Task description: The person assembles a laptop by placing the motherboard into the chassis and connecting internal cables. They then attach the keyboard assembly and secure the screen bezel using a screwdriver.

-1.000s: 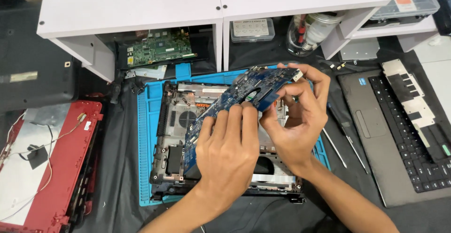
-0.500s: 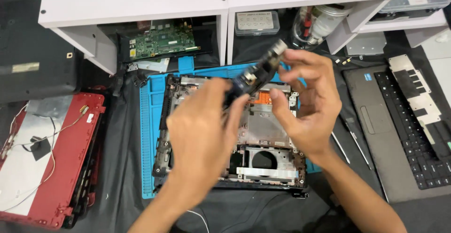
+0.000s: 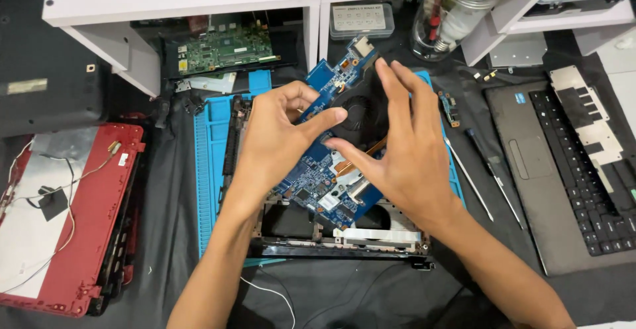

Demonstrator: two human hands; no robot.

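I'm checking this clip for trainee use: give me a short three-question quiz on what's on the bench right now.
1. True or false: both hands are on the blue circuit board.
2. Which lies to the person's left? A) red laptop lid B) keyboard panel C) two screwdrivers
3. What does the blue board hover over?

Key
1. True: the left hand pinches its upper part, and the right hand touches its middle.
2. A.
3. The open black laptop base on the blue mat.
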